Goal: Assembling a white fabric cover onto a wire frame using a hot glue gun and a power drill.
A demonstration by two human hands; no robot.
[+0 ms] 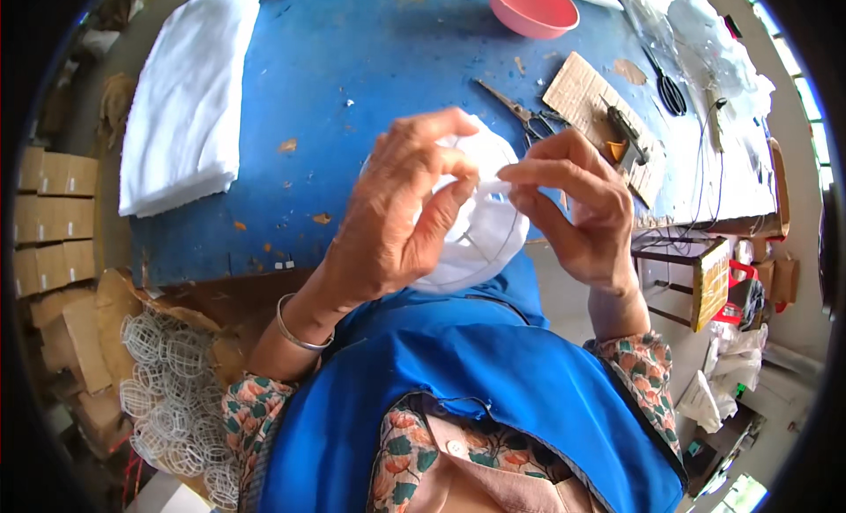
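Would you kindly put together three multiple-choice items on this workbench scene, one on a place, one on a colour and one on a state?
1. Where does the pink bowl stand?
A. on the far part of the blue table
B. in the person's lap
C. on the folded white cloth

2. What colour is the apron?
A. green
B. blue
C. black

3. What is the state of the white cloth-covered piece?
A. lying alone on the table
B. inside the bowl
C. held up between both hands

Answers: 1 A, the bowl sits at the table's far edge. 2 B, the apron is plainly blue. 3 C, the left hand and right hand both pinch it above the table.
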